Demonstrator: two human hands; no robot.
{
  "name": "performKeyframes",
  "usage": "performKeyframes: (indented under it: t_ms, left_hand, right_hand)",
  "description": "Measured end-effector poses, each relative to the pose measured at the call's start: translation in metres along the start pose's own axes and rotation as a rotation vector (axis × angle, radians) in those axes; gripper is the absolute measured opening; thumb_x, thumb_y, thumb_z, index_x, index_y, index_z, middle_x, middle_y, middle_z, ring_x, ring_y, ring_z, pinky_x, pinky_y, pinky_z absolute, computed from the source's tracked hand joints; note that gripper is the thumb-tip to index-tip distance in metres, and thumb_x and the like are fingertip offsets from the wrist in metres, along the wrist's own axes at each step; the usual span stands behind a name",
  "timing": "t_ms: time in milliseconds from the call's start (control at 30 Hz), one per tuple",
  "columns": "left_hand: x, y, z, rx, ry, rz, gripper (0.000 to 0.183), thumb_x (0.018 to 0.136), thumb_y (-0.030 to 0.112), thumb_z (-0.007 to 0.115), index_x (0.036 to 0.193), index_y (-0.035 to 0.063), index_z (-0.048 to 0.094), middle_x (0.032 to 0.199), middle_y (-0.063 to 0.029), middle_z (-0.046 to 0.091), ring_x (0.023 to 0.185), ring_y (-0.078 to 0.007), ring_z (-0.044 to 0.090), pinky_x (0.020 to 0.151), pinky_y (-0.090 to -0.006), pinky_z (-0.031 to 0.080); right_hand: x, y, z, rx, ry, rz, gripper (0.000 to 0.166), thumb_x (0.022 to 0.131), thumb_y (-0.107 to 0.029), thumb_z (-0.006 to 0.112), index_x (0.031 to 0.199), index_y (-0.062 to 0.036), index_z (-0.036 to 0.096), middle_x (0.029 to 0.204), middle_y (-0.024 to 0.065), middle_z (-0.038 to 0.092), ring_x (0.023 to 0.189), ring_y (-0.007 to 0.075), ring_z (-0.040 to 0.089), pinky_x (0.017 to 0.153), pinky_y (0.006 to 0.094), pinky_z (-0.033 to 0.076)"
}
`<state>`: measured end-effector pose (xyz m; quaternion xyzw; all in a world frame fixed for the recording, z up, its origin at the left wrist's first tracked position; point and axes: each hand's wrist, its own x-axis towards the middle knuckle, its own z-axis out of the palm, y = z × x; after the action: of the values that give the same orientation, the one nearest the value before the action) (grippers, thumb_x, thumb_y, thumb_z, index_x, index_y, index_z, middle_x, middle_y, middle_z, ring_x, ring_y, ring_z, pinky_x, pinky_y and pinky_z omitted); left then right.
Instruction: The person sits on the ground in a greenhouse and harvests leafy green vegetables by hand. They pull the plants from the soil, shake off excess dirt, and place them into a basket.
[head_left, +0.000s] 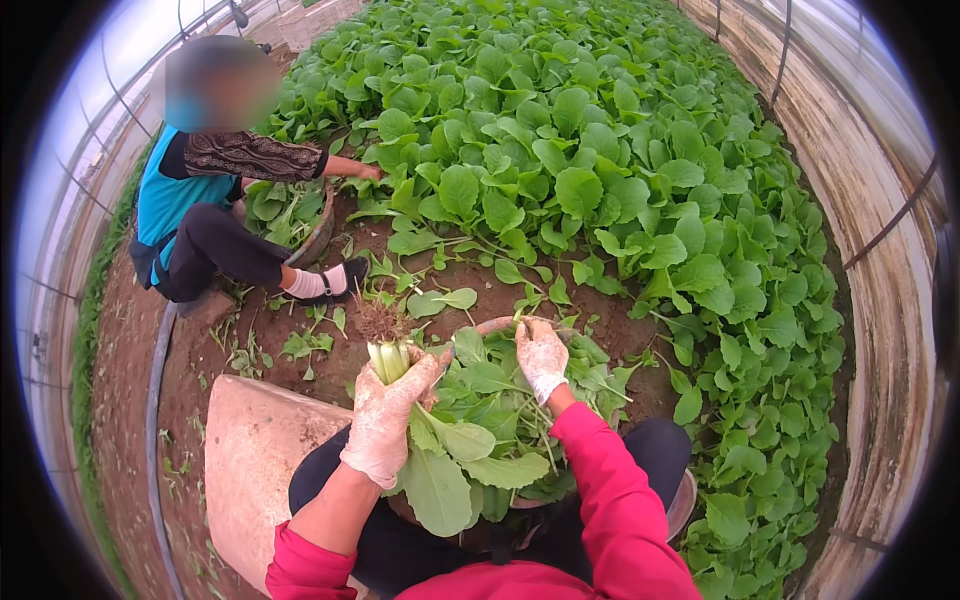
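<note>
My left hand (386, 412), in a thin soil-stained glove, grips a bunch of leafy greens (390, 361). The brown roots point away from me and the broad leaves hang back over my lap. Between my knees stands a basin (499, 324) heaped with loose green leaves (487, 390). Over its far rim is my right hand (541, 352), also gloved, with the fingers bent. A small yellow-green bit shows at its fingertips, but whether they pinch it is unclear.
A dense bed of leafy greens (577, 187) fills the front and right. At left a co-worker (187, 202) reaches into the plants beside another basin (319, 232). A pale tub (262, 442) is by my left knee; a grey hose (155, 420) runs along the soil. Plastic sheeting (847, 165) walls the right side.
</note>
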<state>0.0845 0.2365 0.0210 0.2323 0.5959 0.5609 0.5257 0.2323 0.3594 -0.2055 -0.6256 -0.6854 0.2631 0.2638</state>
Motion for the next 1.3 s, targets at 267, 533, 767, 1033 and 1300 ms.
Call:
performKeyframes:
  t_ms: [267, 533, 767, 1033, 1300]
  left_hand:
    - [-0.002, 0.006, -0.018, 0.012, 0.042, -0.052, 0.015, 0.082, 0.016, 0.065, 0.088, 0.0041, 0.057, 0.07, 0.0005, 0.054, 0.063, -0.0081, 0.05, 0.059, -0.0224, 0.039]
    - [-0.002, 0.003, -0.039, 0.034, 0.073, -0.07, 0.019, 0.084, 0.017, 0.066, 0.097, 0.005, 0.057, 0.078, 0.0026, 0.055, 0.067, -0.0051, 0.049, 0.059, -0.0219, 0.041]
    - [0.001, 0.007, -0.04, 0.113, 0.063, -0.069, 0.019, 0.084, 0.018, 0.065, 0.096, 0.0046, 0.058, 0.076, 0.0028, 0.054, 0.067, -0.0054, 0.049, 0.059, -0.0216, 0.04]
    - [0.0, 0.005, -0.031, 0.132, 0.011, -0.011, 0.021, 0.084, 0.022, 0.065, 0.094, 0.0057, 0.057, 0.077, 0.0035, 0.053, 0.071, -0.0058, 0.046, 0.064, -0.0236, 0.04]
    - [0.01, -0.011, -0.004, 0.093, -0.025, 0.067, 0.016, 0.082, 0.018, 0.065, 0.088, 0.0053, 0.058, 0.075, 0.0015, 0.055, 0.064, -0.0072, 0.048, 0.061, -0.0236, 0.04]
  right_hand:
    - [0.121, 0.076, 0.044, -0.128, -0.206, 0.203, 0.043, 0.086, -0.037, 0.049, 0.102, 0.0017, 0.06, 0.099, 0.025, 0.062, 0.098, 0.038, 0.058, 0.085, 0.0436, 0.045]
    - [0.145, 0.086, 0.098, 0.49, -0.405, 0.906, 0.035, 0.087, -0.034, 0.054, 0.103, -0.0025, 0.059, 0.085, 0.0106, 0.062, 0.069, 0.0226, 0.059, 0.06, 0.0368, 0.05]
    - [0.156, 0.144, 0.108, 0.759, -0.316, 0.789, 0.018, 0.086, -0.02, 0.051, 0.093, -0.006, 0.061, 0.078, 0.0097, 0.059, 0.063, 0.0237, 0.053, 0.056, 0.0347, 0.045]
    - [0.148, 0.121, 0.02, 1.443, -0.301, 0.859, 0.009, 0.091, -0.02, 0.049, 0.088, -0.0144, 0.055, 0.064, -0.0015, 0.051, 0.059, 0.0136, 0.048, 0.048, 0.0311, 0.037]
    - [0.05, 0.076, -0.012, 0.599, -0.476, 0.237, 0.027, 0.086, -0.024, 0.06, 0.078, 0.0, 0.07, 0.075, 0.0046, 0.064, 0.058, 0.0129, 0.05, 0.059, 0.0278, 0.043]
